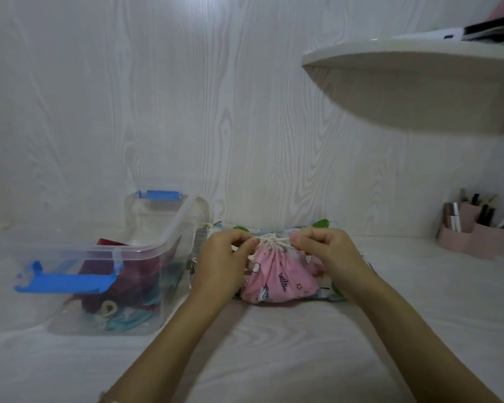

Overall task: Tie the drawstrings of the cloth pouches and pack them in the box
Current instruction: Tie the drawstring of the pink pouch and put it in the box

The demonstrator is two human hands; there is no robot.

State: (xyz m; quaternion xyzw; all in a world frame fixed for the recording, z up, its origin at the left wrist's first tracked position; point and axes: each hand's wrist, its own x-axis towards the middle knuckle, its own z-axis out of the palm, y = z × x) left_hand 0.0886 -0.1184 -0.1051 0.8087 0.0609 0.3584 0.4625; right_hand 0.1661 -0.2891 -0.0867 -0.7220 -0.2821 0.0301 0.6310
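Both hands, left (220, 255) and right (322, 253), pinch the cord (272, 238) at the gathered neck of a pink pouch (277, 279) lying on other pouches (322, 225) on the table (274, 344), just right of the open box (105, 274) with pouches inside.

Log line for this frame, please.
step: tying drawstring | left hand: pinches drawstring | right hand: pinches drawstring | pink pouch: cinched | box: open, pouches inside

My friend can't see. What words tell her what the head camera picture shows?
The left hand and right hand pinch the white drawstring atop a pink pouch on a white table. A clear box with blue latches stands to the left, with pouches inside.
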